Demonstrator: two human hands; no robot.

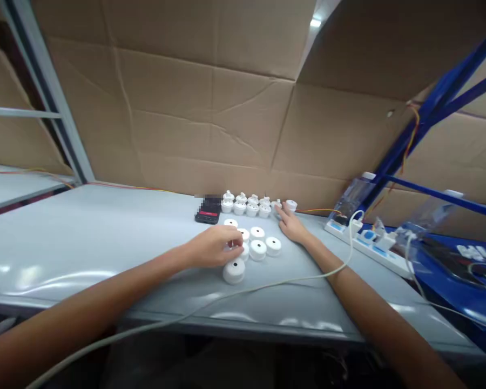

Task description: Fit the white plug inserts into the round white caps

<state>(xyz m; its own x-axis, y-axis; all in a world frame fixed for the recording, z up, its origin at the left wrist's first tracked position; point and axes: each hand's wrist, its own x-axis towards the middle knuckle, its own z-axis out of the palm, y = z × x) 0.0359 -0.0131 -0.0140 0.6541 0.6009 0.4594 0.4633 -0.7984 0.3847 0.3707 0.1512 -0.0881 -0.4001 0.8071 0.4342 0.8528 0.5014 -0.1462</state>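
Note:
My left hand (214,247) reaches over a cluster of several round white plastic discs (258,248), its fingers curled onto one of them. One disc (234,270) lies nearest me, just below that hand. My right hand (290,224) stretches further back, fingers touching the right end of a row of several small white caps (246,205) lined along the cardboard wall; what its fingertips hold is too small to make out.
A black and red phone (208,210) lies left of the caps. A white cable (267,283) crosses the grey table (85,237). A white power strip (368,243) and blue bin (457,275) sit at right. Cardboard (210,108) walls the back.

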